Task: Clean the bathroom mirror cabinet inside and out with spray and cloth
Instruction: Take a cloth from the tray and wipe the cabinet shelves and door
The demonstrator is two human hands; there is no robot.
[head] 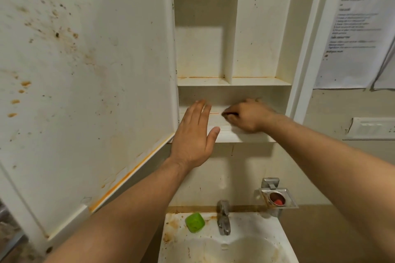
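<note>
The white mirror cabinet [233, 82] hangs open above the sink. Its door [85, 70] swings out to the left and its inner face is spotted with brown and orange stains. My left hand [195, 134] lies flat with straight fingers on the front edge of the bottom shelf [245, 137], right beside the door's lower corner. My right hand [248, 115] reaches into the bottom compartment with curled fingers. It seems to grip a pale cloth [220, 126] pressed onto the shelf; the cloth is hard to make out against the white. No spray bottle is in view.
Below are a stained sink [286, 243] with a metal tap [223, 218], a green block [195, 222] on the sink's rim, and a metal soap dish [277, 196] on the wall. A printed notice [354, 34] and a switch plate [372, 128] are at the right.
</note>
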